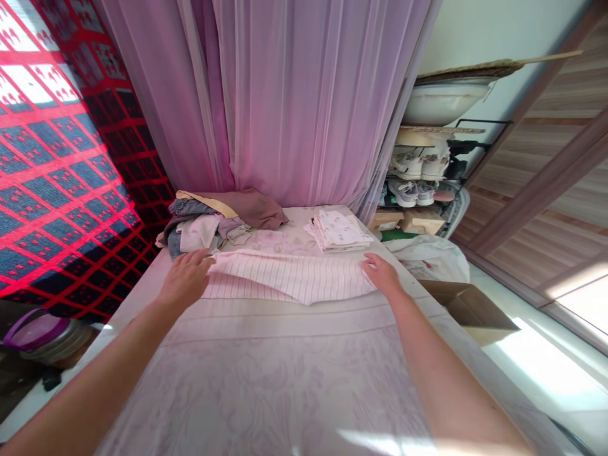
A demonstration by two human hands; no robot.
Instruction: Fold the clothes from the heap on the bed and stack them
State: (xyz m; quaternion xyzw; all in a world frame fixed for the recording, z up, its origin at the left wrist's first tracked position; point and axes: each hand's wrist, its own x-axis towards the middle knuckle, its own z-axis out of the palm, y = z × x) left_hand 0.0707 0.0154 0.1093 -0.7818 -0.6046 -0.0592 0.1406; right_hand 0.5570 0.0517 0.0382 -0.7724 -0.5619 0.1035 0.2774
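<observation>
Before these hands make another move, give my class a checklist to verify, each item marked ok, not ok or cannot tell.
1. Left hand at the left end of the striped cloth: ok.
2. Right hand at the cloth's right end: ok.
3. Both hands gripping firmly: cannot tell.
4. Cloth smooth, layers lined up: not ok; the upper layer slants across the lower and the near edge is uneven.
5. Folded stack lying on the bed: ok.
6. Clothes pile neatly folded: not ok, it is jumbled.
</observation>
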